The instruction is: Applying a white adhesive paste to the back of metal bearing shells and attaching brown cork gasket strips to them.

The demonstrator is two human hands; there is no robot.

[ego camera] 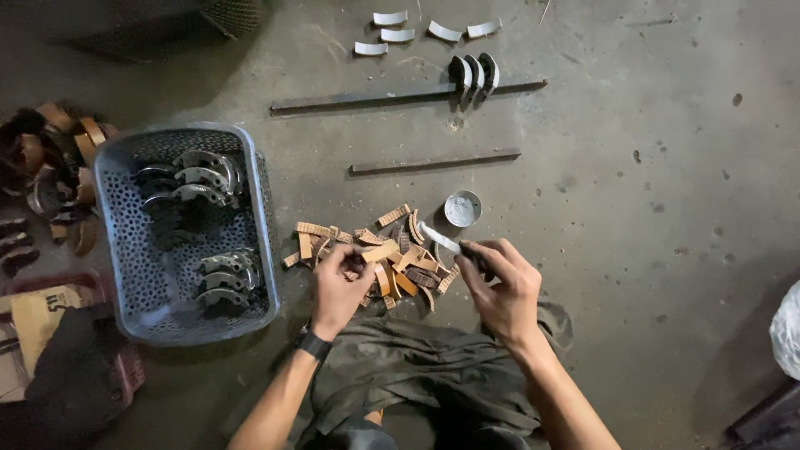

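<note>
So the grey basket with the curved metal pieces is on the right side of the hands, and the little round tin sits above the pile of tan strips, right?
Not quite. In the head view the grey basket sits to the left of the hands, not the right. The little round tin does sit just above the pile of tan strips.

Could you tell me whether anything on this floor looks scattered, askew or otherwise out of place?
The tan lining strips lie in a loose, criss-crossed heap under both hands, not stacked. Otherwise things look orderly: curved metal shoes sit in the grey basket, and three shoes lean along a bar.
</note>
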